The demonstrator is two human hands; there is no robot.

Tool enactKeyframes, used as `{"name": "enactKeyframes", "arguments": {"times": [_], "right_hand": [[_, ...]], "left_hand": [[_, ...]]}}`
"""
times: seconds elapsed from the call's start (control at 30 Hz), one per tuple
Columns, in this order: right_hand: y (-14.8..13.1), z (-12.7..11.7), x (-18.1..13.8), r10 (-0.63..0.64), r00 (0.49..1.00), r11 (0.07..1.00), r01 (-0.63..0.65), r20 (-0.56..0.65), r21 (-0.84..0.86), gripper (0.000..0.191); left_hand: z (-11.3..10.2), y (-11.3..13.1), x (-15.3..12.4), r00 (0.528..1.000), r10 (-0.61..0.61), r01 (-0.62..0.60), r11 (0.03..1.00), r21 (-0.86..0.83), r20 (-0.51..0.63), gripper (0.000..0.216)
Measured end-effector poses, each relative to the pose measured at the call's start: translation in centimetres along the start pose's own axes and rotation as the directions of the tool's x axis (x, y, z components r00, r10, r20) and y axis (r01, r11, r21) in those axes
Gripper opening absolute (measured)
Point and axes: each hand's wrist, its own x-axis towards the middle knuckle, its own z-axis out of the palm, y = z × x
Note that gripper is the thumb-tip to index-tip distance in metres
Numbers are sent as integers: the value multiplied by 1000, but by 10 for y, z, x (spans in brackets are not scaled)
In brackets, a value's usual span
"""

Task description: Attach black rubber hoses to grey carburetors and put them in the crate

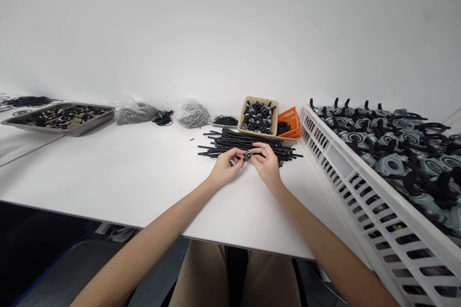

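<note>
My left hand (225, 167) and my right hand (267, 163) meet over the white table (126, 172), fingers pinched together on a small round black and grey part (248, 156) held between them. Just behind the hands lies a pile of thin black rods (248, 144). A tan box (258, 116) of black and grey round parts stands behind the rods, with a small orange basket (291, 122) of black pieces beside it on the right.
A large white slatted crate (363, 187) of grey and black assemblies fills the right side. A metal tray (61, 119) of dark parts sits far left. Two clear bags (190, 114) of small grey pieces and black rings (225, 120) lie along the wall.
</note>
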Motion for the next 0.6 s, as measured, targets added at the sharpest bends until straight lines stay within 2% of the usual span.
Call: {"name": "enactKeyframes", "arguments": {"times": [0.33,0.6], "right_hand": [[3,-1,-1,-11,998,997,7,54,79,35],[2,-1,-4,-72,992,997,71,105,11,35]], "left_hand": [[-1,-1,1,999,-6,7,1000,25,-44,23],[-2,-4,2,997,-11,15,999,47,-78,16]]}}
